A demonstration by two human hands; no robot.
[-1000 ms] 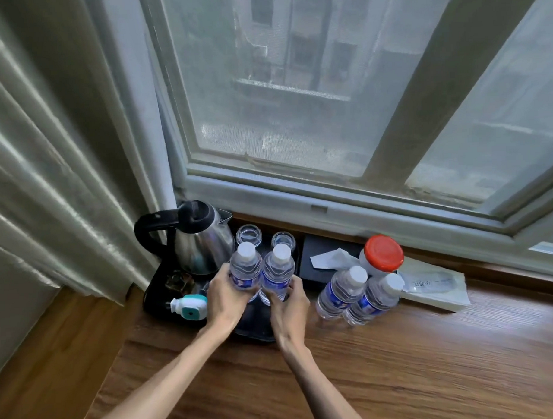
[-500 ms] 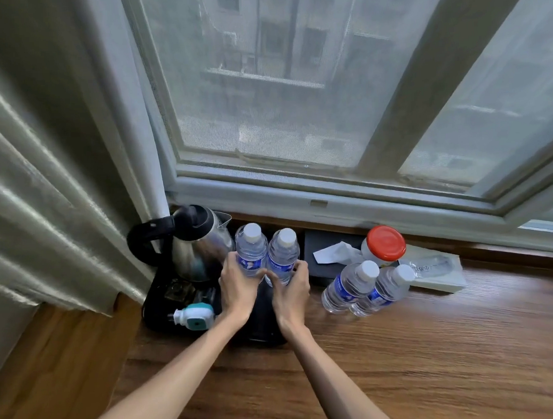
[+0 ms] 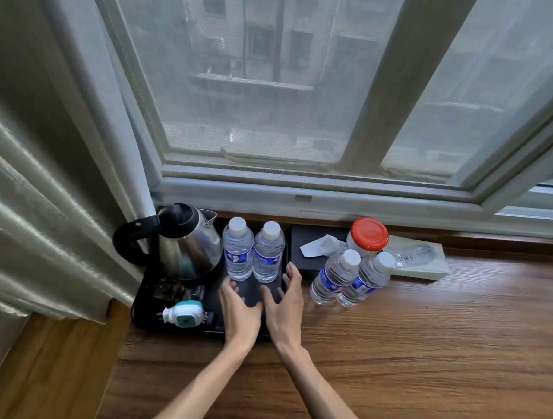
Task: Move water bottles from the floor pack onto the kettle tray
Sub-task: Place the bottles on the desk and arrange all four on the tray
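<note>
A shallow black rectangular kettle tray on a brown wood-grain ledge carries a polished steel electric kettle with a black handle, a small white-and-teal plug-in device and two clear plastic water bottles with white caps and blue labels, standing upright and touching each other just beyond the fingertips of both hands. The left hand lies low over the tray's near part, palm down, fingers spread and loose, gripping nothing; its fingertips stop just short of the left bottle's base. The right hand sits beside it, thumbs almost meeting, likewise spread wide and empty, with its fingers raised along the tray's right edge next to the second bottle. Both bare forearms reach in from the bottom of the frame. To the right of the right hand, off the tray, two more bottles of the same kind stand close together on the wood (four bottles in all, two on the tray and two off it). Beyond those are a white jar with a round red lid, a black tissue box with a white tissue poking out, and a flat clear plastic packet. A pale curtain hangs to the left of the left hand, and a grey-framed window rises behind everything.
</note>
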